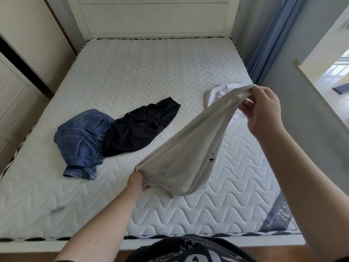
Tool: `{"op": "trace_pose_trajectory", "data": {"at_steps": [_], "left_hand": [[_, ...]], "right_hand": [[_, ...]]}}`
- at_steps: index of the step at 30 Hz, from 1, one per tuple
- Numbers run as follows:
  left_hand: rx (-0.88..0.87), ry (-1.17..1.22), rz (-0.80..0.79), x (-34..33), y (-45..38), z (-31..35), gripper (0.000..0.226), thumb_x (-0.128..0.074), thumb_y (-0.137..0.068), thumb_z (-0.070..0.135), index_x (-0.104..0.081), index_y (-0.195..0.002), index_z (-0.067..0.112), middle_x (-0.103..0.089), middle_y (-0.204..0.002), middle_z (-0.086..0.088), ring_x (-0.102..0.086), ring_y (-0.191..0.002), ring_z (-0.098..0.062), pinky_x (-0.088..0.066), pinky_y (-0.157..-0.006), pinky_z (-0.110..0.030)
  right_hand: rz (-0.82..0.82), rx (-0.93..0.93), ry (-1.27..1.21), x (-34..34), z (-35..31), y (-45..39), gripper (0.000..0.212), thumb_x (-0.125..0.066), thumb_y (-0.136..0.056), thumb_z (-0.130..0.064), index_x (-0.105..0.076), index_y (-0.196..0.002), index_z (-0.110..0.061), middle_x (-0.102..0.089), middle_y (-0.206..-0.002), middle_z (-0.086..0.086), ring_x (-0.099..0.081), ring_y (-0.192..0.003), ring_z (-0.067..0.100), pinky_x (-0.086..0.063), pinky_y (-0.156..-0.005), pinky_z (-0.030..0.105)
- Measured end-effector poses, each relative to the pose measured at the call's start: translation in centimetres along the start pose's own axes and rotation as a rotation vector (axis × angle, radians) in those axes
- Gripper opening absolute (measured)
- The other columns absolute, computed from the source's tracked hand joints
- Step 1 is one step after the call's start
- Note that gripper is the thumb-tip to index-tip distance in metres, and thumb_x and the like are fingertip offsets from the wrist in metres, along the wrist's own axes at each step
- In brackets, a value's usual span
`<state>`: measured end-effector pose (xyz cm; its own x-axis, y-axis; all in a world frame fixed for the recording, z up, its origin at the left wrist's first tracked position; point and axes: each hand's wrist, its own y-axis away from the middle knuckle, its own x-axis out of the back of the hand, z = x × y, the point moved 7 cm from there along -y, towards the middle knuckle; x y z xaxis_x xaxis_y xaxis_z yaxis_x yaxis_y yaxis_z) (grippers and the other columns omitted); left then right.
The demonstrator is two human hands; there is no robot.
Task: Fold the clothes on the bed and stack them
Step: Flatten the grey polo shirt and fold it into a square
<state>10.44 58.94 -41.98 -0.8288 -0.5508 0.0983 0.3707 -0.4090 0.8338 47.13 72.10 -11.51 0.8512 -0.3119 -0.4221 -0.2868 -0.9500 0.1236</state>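
Both hands, left and right, grip a pale garment stretched above the bed; shaking it flat first should ease folding.

Both arms are bare, with no sleeves showing. The left hand and the right hand wear no rings or gloves. At the bottom middle of the frame is a black shirt with grey-white print.
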Motion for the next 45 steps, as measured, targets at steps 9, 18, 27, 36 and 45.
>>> {"op": "trace_pose_trajectory", "data": {"at_steps": [9,18,27,36,45], "left_hand": [[-0.473,-0.665,-0.242,2.1,1.6,5.0,0.049,-0.080,-0.075,0.012,-0.052,-0.116,0.013,-0.065,-0.108,-0.009,-0.064,-0.096,-0.026,-0.054,-0.071,-0.037],[-0.608,-1.206,0.031,9.3,2.0,7.5,0.027,-0.047,-0.094,0.009,-0.060,-0.117,0.010,-0.060,-0.121,-0.015,-0.057,-0.108,-0.033,-0.044,-0.085,-0.032],[-0.622,-1.180,0.089,16.9,0.6,7.6,0.020,-0.048,-0.093,0.006,-0.059,-0.083,0.018,-0.062,-0.074,-0.008,-0.062,-0.057,-0.024,-0.045,-0.048,-0.023],[-0.387,-0.828,-0.179,13.3,1.5,5.7,0.027,-0.033,-0.098,0.005,-0.056,-0.109,0.016,-0.067,-0.082,-0.013,-0.064,-0.057,-0.019,-0.050,-0.053,-0.025],[-0.495,-0.541,-0.192,7.5,1.9,9.2,0.018,-0.058,-0.090,0.002,-0.070,-0.089,0.015,-0.045,-0.056,-0.002,-0.037,-0.047,-0.012,-0.031,-0.040,-0.019]], "right_hand": [[0.172,-0.028,0.106,5.1,1.2,0.5,0.012,-0.049,-0.092,-0.006,-0.060,-0.091,-0.011,-0.070,-0.068,-0.001,-0.071,-0.067,0.019,-0.059,-0.070,0.031],[0.262,0.015,0.566,10.5,7.0,7.5,0.006,-0.055,-0.090,-0.013,-0.060,-0.089,-0.010,-0.067,-0.078,0.009,-0.071,-0.061,0.017,-0.060,-0.062,0.028],[0.181,-0.018,1.711,19.0,11.6,15.2,0.013,-0.043,-0.092,-0.004,-0.046,-0.084,-0.014,-0.063,-0.068,0.012,-0.062,-0.062,0.027,-0.052,-0.063,0.036],[0.275,-0.367,1.776,27.9,15.0,20.5,0.017,-0.048,-0.093,-0.004,-0.056,-0.108,-0.001,-0.064,-0.095,0.021,-0.066,-0.089,0.036,-0.054,-0.075,0.039],[0.581,-0.500,0.576,33.1,18.3,20.1,0.022,-0.047,-0.093,0.009,-0.066,-0.103,0.004,-0.068,-0.071,0.019,-0.067,-0.048,0.016,-0.053,-0.045,0.017]]}}
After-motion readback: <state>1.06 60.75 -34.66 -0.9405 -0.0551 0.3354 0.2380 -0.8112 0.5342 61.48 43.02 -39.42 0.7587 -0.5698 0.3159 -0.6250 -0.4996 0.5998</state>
